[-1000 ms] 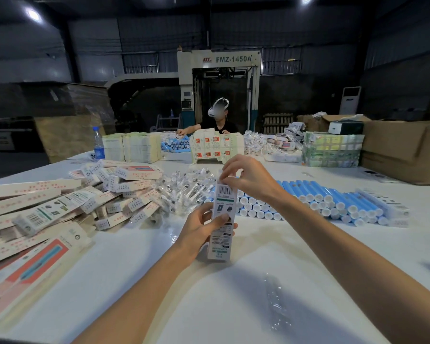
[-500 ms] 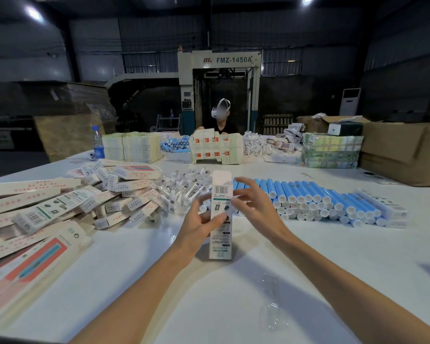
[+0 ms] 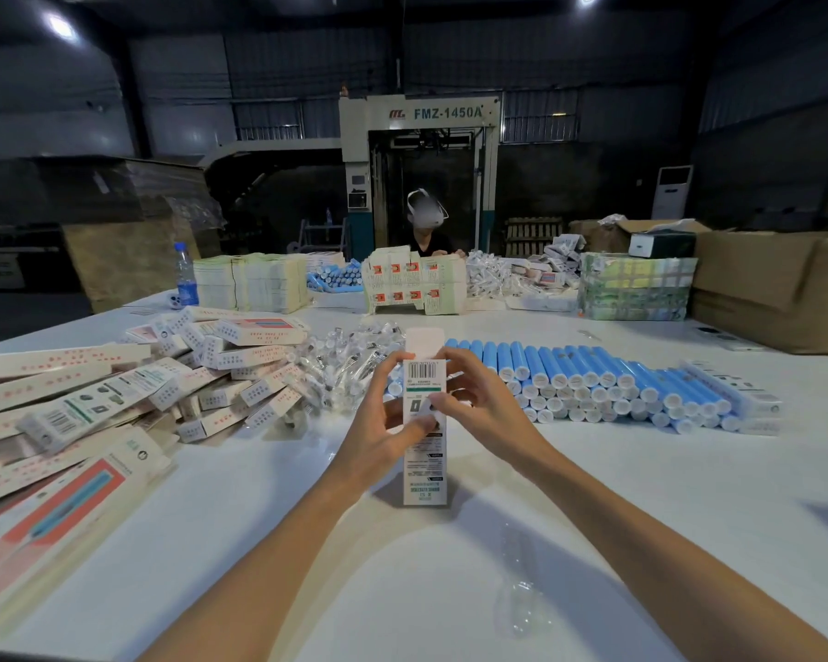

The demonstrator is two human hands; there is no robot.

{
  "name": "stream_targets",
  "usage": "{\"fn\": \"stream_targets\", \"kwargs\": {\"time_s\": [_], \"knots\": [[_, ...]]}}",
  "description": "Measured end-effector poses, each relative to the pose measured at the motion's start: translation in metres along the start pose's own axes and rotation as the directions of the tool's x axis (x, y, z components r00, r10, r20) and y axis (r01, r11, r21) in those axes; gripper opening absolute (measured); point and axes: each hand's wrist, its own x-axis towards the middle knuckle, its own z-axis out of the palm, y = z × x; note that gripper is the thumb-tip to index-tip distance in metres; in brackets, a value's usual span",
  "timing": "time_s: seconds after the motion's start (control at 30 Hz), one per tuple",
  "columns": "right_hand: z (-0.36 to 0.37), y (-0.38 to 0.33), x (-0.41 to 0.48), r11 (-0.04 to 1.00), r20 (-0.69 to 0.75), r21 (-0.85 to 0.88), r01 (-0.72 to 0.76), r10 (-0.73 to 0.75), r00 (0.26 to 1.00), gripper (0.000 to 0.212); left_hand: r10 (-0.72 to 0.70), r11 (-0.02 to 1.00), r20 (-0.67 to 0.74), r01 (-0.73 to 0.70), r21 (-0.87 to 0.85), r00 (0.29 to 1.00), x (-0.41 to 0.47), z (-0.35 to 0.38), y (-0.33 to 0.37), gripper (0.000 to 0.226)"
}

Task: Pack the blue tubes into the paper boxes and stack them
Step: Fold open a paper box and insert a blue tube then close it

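Observation:
A tall white paper box (image 3: pixel 424 463) with a barcode stands upright on the white table (image 3: pixel 259 542), its top flap raised. My left hand (image 3: pixel 378 425) grips its left side, thumb across the front. My right hand (image 3: pixel 479 403) holds the right side near the top, fingers curled round the edge. Behind the box, several blue tubes with white caps (image 3: pixel 589 384) lie in stacked rows. No tube is visible inside the box.
A heap of flat and folded paper boxes (image 3: pixel 130 389) fills the left. Clear plastic pieces (image 3: pixel 350 365) lie piled behind the box; one clear piece (image 3: pixel 517 599) lies near me. Across the table sits a person (image 3: pixel 426 231) with box stacks, a water bottle (image 3: pixel 185 274) and brown cartons (image 3: pixel 775 289).
My right hand dropped from the box's top to its right side. The top flap, held down a second ago, now stands up. The left hand keeps its grip.

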Motion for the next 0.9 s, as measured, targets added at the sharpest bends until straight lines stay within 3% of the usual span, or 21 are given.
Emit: {"fn": "stream_targets", "kwargs": {"time_s": [0.13,0.23,0.33,0.5,0.7,0.83,0.9], "knots": [[0.0,0.001,0.003,0.996,0.026,-0.077,0.044,-0.042,0.999,0.036,0.028,0.999,0.002,-0.028,0.042,1.0,0.0,0.0,0.001,0.077],[-0.001,-0.005,0.005,1.0,0.024,0.03,-0.01,0.009,1.0,0.022,0.021,0.999,0.002,-0.021,0.034,1.0,0.0,0.0,0.001,0.077],[-0.008,-0.015,0.017,0.99,-0.108,0.135,-0.05,0.064,0.992,0.019,0.017,1.0,0.024,-0.017,0.019,1.0,-0.001,0.001,0.003,0.074],[-0.019,-0.024,0.04,0.978,0.047,0.092,-0.186,0.182,0.982,0.022,0.005,1.0,0.043,-0.006,0.002,0.999,-0.003,0.001,0.007,0.074],[-0.019,-0.019,0.048,0.999,0.047,-0.05,0.006,-0.004,0.999,0.01,0.012,1.0,0.052,-0.013,0.019,0.999,-0.002,-0.001,0.007,0.072],[-0.018,-0.016,0.047,0.993,-0.028,-0.113,0.027,-0.031,0.999,0.016,0.008,1.0,0.055,-0.008,0.013,0.998,-0.001,0.0,0.005,0.073],[-0.02,-0.016,0.047,0.995,-0.002,-0.097,0.036,-0.036,0.999,0.009,0.0,1.0,0.053,0.0,-0.006,0.999,-0.002,0.001,0.005,0.073]]}}
